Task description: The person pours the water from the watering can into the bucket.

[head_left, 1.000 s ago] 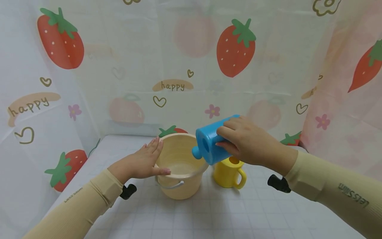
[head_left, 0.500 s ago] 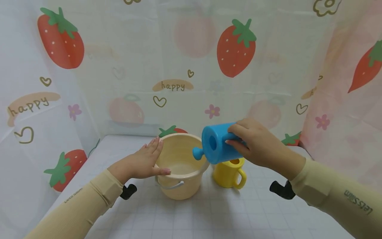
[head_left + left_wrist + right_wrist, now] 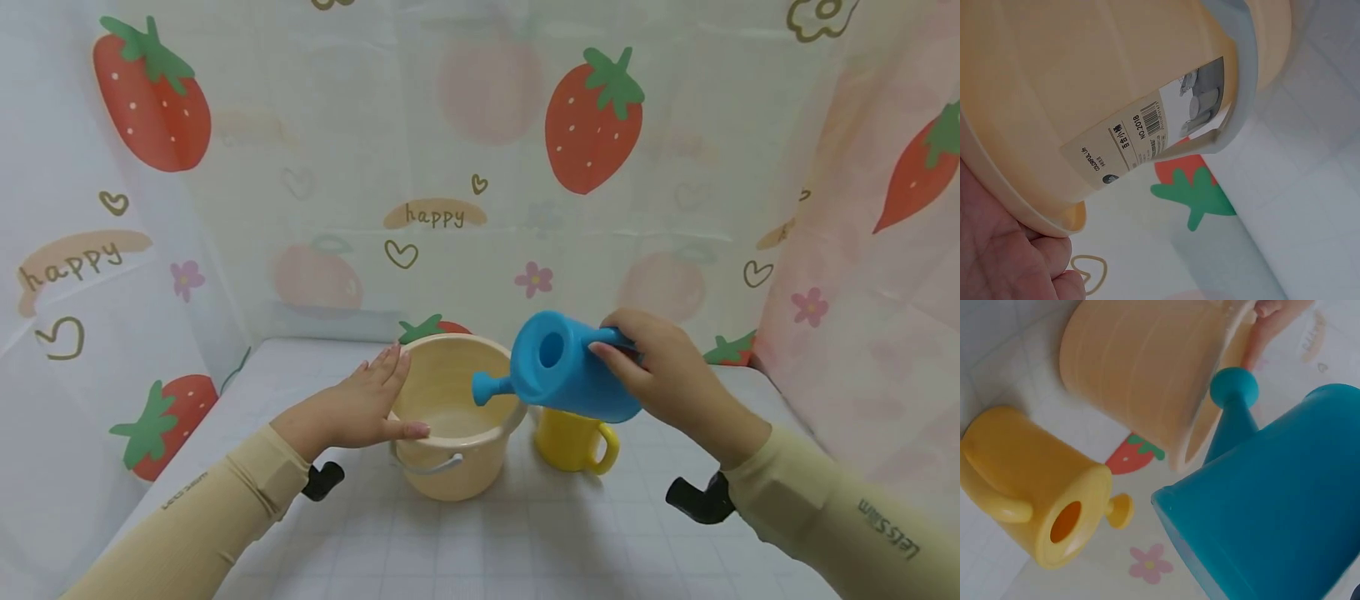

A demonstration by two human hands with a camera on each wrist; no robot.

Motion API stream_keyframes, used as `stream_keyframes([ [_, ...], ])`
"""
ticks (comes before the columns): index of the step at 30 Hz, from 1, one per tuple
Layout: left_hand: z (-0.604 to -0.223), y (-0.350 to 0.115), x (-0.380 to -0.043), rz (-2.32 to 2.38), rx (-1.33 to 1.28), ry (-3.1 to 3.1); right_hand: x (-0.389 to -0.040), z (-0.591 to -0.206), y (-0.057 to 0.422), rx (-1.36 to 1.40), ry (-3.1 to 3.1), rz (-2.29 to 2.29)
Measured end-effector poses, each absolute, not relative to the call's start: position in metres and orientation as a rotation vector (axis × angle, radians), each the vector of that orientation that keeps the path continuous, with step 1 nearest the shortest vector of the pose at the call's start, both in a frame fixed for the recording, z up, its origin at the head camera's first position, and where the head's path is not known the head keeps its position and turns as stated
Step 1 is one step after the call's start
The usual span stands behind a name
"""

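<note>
My right hand (image 3: 660,371) grips the handle of a blue toy watering can (image 3: 577,375), held tilted with its round-ended spout over the right side of a cream bucket (image 3: 450,467). The hole in the can's top faces the head camera. My left hand (image 3: 360,404) rests on the bucket's left rim, fingers straight and thumb along the near edge. In the left wrist view the bucket's wall (image 3: 1035,81) shows a printed label (image 3: 1141,134). Below the blue can stands a yellow toy watering can (image 3: 1035,481), partly hidden in the head view.
A grey bail handle (image 3: 431,467) hangs at the bucket's front. Everything stands on a table with a white gridded cover (image 3: 465,550). Strawberry-printed curtains (image 3: 337,150) close off the back and both sides.
The blue watering can has shifted right and slightly down with my right hand, and has turned from a steep tip to a shallower tilt. The left hand and bucket have stayed put.
</note>
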State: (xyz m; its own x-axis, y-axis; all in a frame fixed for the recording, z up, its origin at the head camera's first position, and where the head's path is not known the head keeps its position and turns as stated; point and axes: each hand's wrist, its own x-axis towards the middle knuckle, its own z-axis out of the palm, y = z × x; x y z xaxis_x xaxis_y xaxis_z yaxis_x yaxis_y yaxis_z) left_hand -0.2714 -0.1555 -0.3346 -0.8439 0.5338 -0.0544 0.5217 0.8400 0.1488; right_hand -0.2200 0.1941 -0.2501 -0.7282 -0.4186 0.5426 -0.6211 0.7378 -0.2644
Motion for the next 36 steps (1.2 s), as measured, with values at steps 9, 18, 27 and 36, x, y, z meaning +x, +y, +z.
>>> stream_keyframes([
  [9, -0.334, -0.156, -0.271, 0.195, 0.814, 2.918, -0.219, -0.262, 0.204, 0.612, -2.537, 0.803],
  [18, -0.333, -0.156, -0.27, 0.206, 0.834, 2.919, -0.216, -0.275, 0.215, 0.462, -2.494, 1.003],
  [27, -0.333, -0.155, -0.269, 0.202, 0.833, 2.917, -0.216, -0.294, 0.22, 0.357, -2.349, 1.269],
  [36, -0.333, -0.156, -0.27, 0.183, 0.825, 2.92, -0.218, -0.308, 0.223, 0.35, -2.258, 1.447],
])
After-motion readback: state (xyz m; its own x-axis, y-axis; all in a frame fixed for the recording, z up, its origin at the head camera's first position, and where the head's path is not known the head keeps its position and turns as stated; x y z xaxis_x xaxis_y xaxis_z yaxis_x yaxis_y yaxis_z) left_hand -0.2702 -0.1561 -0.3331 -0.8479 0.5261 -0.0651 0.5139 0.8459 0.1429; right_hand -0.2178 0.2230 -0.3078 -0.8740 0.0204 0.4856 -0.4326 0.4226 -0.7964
